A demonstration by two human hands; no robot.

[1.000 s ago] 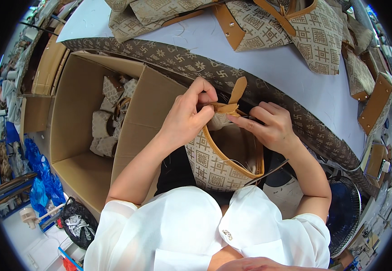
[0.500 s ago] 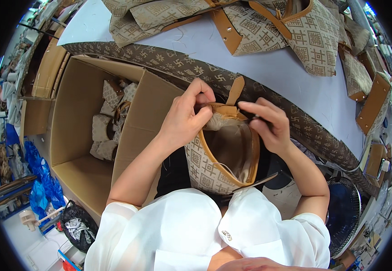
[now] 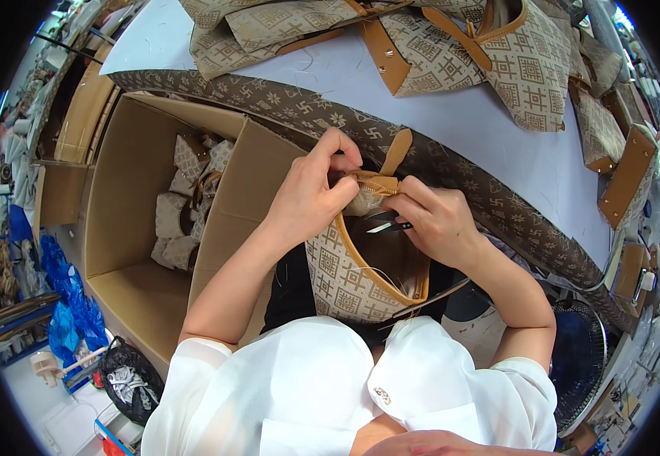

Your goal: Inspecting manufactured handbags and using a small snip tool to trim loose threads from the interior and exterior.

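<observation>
A beige patterned handbag (image 3: 337, 277) with tan trim sits on my lap, its mouth gaping toward me and its inside brown. My left hand (image 3: 311, 194) pinches the far left corner of the bag's rim, beside a zipper end. Tucked in my right hand (image 3: 440, 224) is a small pair of thread snips (image 3: 382, 227), blades pointing left over the bag's opening. The thumb and forefinger of that hand also touch the tan rim. A tan leather tab (image 3: 397, 152) sticks up behind the rim. Loose thread lies along the bag's near edge.
At left stands an open cardboard box (image 3: 136, 266) with several patterned pieces inside. The white-topped table (image 3: 322, 72) ahead carries more patterned bags (image 3: 531, 68). A dark fan (image 3: 577, 365) is at lower right, a black plastic bag (image 3: 128, 380) at lower left.
My right hand has moved left and in over the bag's mouth, and the snips' blades now show. My left hand keeps its pinch on the rim.
</observation>
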